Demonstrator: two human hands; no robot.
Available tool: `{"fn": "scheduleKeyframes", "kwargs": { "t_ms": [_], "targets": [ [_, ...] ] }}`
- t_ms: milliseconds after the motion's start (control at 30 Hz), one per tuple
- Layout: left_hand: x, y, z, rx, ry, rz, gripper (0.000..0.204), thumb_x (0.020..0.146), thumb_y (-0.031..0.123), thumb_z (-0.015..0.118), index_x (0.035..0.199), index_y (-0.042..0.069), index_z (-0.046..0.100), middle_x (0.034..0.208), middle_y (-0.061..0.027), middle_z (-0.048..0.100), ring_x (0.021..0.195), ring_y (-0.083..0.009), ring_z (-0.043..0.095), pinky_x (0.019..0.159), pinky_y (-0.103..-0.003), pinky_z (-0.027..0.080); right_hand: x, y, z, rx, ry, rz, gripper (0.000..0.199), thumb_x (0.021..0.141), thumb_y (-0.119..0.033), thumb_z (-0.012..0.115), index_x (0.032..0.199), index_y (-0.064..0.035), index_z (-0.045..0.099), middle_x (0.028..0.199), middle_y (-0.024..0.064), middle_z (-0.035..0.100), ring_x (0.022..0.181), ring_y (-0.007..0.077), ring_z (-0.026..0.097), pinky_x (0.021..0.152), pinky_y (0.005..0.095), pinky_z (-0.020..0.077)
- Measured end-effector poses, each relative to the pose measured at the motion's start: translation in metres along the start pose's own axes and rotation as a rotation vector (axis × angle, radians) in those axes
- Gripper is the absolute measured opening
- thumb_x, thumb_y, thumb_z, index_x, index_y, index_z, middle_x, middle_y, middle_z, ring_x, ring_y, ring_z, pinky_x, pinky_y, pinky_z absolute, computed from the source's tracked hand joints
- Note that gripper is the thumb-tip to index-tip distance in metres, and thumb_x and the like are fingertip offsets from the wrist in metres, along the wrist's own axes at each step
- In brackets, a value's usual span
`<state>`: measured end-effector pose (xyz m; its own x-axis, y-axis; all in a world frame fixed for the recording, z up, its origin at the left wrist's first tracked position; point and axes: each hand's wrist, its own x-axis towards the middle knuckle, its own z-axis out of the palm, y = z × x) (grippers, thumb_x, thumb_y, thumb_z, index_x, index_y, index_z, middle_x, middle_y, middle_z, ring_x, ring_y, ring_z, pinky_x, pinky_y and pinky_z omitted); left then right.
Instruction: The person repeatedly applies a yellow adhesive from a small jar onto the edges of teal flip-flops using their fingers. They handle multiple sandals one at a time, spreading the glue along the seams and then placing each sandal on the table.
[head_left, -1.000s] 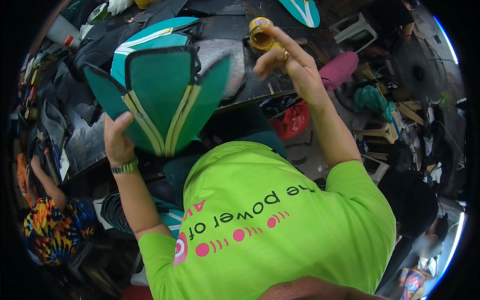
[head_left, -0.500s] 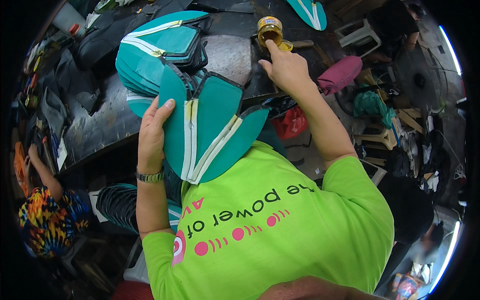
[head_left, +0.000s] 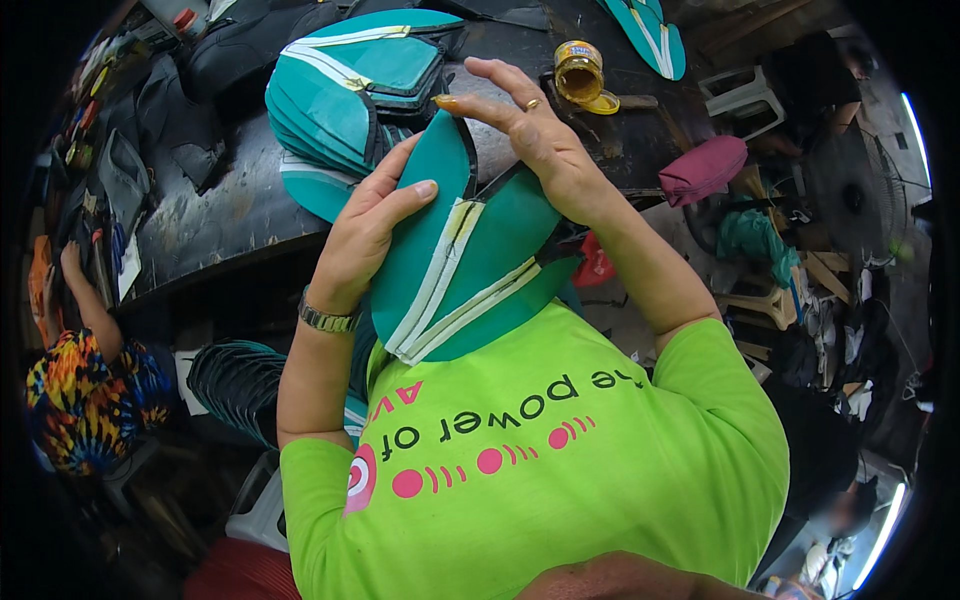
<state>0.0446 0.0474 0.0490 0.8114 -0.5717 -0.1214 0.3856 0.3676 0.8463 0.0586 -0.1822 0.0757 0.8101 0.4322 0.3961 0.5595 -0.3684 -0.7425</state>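
Observation:
My left hand (head_left: 375,230) holds a teal panel (head_left: 490,255) by its left edge, thumb on top. White strips form a V on the panel, and black edging lines its notches. Over the panel's top tip, my right hand (head_left: 545,140) is open with fingers extended. Yellowish-brown paste coats its index fingertip; whether that finger touches the panel I cannot tell. A pile of similar teal panels (head_left: 320,120) lies on the dark table just beyond. An open jar (head_left: 579,75) of the paste lies tipped toward me, its yellow lid (head_left: 606,102) beside it.
Black cloth pieces (head_left: 170,120) cover the table's left side. More teal pieces (head_left: 662,45) lie at the far edge. A maroon pouch (head_left: 703,170) and a pale stool (head_left: 745,100) are at right. Dark-edged panels (head_left: 240,385) are stacked at lower left, near another person (head_left: 90,390).
My right hand has left the jar and come left over the panel, paste on its fingertip. The left hand has brought the panel slightly right and tilted it.

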Motion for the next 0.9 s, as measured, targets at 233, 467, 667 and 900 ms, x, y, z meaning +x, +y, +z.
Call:
{"fn": "scheduleKeyframes", "kwargs": {
  "t_ms": [233, 467, 667, 900],
  "targets": [
    [-0.002, -0.004, -0.003, 0.006, 0.032, 0.037, 0.054, 0.098, 0.01, 0.055, 0.148, 0.002, 0.037, 0.121, -0.0077, 0.062, 0.098, -0.0083, 0.064, 0.084, -0.022, 0.054, -0.001, 0.005, 0.006, -0.187, -0.039, -0.001, 0.056, 0.103, -0.053, 0.032, 0.135, -0.0195, 0.062, 0.157, 0.0117, 0.035, 0.149, 0.0353, 0.017, 0.119, 0.0494, 0.0089],
    [-0.004, -0.013, -0.008, -0.175, -0.002, 0.026, 0.05, 0.098, 0.01, 0.054, 0.145, 0.001, 0.041, 0.119, -0.0074, 0.063, 0.101, -0.0099, 0.064, 0.088, -0.024, 0.052, -0.014, -0.004, -0.001, -0.508, -0.045, -0.135, 0.047, 0.096, -0.058, 0.048, 0.123, -0.028, 0.071, 0.152, 0.0075, 0.044, 0.148, 0.033, 0.019, 0.118, 0.0538, 0.0019],
    [-0.004, -0.019, -0.01, -0.229, 0.037, 0.034, 0.047, 0.099, 0.01, 0.053, 0.143, 0.001, 0.043, 0.118, -0.0071, 0.063, 0.1, -0.0103, 0.064, 0.088, -0.024, 0.052, -0.016, -0.006, 0.003, -0.593, -0.01, -0.328, 0.035, 0.082, -0.053, 0.068, 0.111, -0.0347, 0.076, 0.145, 0.0021, 0.053, 0.147, 0.0311, 0.024, 0.119, 0.0518, -0.0001],
    [-0.005, -0.02, -0.012, -0.205, 0.029, 0.026, 0.046, 0.099, 0.011, 0.053, 0.143, 0.001, 0.043, 0.117, -0.0059, 0.064, 0.099, -0.0091, 0.063, 0.087, -0.023, 0.052, -0.018, -0.005, 0.011, -0.544, -0.038, -0.443, 0.035, 0.075, -0.052, 0.073, 0.105, -0.0356, 0.077, 0.139, 0.0016, 0.056, 0.142, 0.0315, 0.034, 0.119, 0.0532, 0.0096]
  ]
}}
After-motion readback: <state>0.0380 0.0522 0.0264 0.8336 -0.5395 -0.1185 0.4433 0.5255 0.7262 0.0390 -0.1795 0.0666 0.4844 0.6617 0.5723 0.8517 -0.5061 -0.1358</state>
